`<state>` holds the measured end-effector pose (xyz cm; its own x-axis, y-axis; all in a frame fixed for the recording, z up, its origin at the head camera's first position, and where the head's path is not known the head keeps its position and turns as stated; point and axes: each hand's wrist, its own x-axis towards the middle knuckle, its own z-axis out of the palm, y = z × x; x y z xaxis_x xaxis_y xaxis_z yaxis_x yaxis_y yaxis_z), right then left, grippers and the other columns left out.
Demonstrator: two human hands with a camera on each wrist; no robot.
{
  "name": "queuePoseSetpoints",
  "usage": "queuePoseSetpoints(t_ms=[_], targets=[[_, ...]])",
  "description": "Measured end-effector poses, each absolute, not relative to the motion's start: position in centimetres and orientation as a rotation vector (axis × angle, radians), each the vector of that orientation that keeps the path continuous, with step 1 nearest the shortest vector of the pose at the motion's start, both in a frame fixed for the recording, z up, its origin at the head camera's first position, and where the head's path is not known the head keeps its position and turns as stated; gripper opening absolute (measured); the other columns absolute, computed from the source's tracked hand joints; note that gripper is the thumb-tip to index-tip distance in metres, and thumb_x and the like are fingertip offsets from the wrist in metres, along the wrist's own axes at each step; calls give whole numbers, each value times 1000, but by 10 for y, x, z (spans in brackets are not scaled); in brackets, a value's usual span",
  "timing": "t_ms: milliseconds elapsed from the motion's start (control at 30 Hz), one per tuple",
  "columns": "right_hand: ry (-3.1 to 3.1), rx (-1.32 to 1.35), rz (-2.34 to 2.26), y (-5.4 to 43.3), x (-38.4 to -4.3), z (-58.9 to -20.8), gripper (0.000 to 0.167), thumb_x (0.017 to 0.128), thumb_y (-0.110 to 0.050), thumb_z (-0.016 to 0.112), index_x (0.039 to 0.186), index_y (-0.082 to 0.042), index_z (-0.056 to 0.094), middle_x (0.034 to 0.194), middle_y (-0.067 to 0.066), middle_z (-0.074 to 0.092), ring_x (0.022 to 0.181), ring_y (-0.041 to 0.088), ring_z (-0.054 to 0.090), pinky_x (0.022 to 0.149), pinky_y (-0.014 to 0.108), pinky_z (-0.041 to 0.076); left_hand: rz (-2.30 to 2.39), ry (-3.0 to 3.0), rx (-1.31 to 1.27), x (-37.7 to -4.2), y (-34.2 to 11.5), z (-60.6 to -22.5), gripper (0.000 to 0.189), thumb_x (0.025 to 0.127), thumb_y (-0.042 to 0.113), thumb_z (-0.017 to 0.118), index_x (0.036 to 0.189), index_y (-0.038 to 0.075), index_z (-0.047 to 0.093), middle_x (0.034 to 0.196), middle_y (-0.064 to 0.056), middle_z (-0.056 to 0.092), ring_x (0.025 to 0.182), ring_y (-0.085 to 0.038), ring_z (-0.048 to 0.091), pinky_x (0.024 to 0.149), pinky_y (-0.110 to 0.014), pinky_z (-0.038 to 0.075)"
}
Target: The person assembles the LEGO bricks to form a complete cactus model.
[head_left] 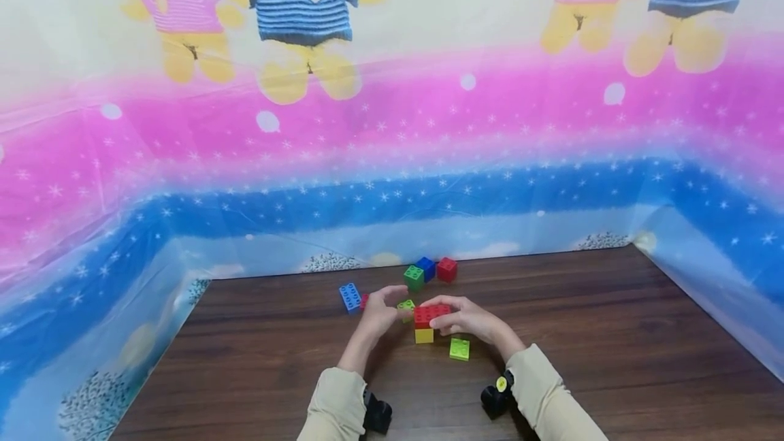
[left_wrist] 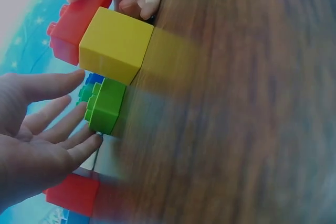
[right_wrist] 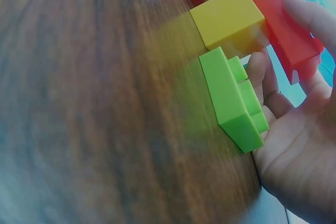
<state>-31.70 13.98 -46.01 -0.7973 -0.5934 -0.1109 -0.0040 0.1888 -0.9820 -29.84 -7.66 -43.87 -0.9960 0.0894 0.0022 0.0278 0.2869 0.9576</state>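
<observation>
1. From where I stand, the person's right hand (head_left: 470, 320) pinches a long red studded plastic brick (head_left: 424, 319), thumb on its near side and fingers behind.
2. Right under that brick, on the side toward the left fingers, is a square yellow plastic block (head_left: 424, 336); the red brick overhangs it toward the right palm. I cannot tell whether the two are pressed fully together.
3. The left hand (head_left: 380, 312) holds nothing: its fingers spread apart, the thumb tip close to the yellow block. Whether it touches, I cannot tell.
4. With the grip on the overhanging end, a hard push there could tip the pair toward the right palm, since nothing shows beneath it.
5. If the bricks are only loosely joined, a lift by the red one might leave the yellow behind.
6. A flat lime-green plastic brick (head_left: 459, 350) lies just in front of the right fingers, where a lowered wrist could knock it.
7. Another lime-green studded brick (head_left: 407, 304) sits just beyond the left thumb; a careless inward sweep could shove it.
8. Past the fingertips, a dark green studded cube (head_left: 414, 277), a dark blue block (head_left: 425, 266) and a red cube (head_left: 447, 269) seem safely out of reach of a slip.
</observation>
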Motion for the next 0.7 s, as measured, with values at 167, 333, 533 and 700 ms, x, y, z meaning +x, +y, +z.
queuePoseSetpoints(t_ms=[167,333,533,700], targets=[[1978,-555,-1660,138,-316,-462,50,91,-26,67,135,-7,54,128,16,55,103,16,61,91,33,56,1789,2465,84,-298,-80,-445,53,80,-2,70,131,1,57,137,-20,57,131,-41,49,107,-55,43],[1972,-561,-1664,137,-316,-463,51,91,-26,67,135,-6,53,128,16,56,103,16,62,91,32,56,1772,2439,58,-298,-81,-449,54,80,-3,70,132,1,57,141,-22,53,132,-42,45,106,-56,43],[1979,-574,-1664,141,-316,-463,52,91,-27,66,136,-4,52,125,13,58,101,15,61,90,30,56,1748,2458,56,-300,-77,-452,50,81,-3,70,130,0,59,141,-24,52,131,-42,46,105,-55,45],[1963,-563,-1667,140,-317,-461,51,91,-27,67,136,-6,52,126,13,57,103,15,61,91,30,56,1716,2510,18,-300,-77,-451,45,83,-3,69,127,0,61,137,-23,55,129,-41,49,104,-54,46]])
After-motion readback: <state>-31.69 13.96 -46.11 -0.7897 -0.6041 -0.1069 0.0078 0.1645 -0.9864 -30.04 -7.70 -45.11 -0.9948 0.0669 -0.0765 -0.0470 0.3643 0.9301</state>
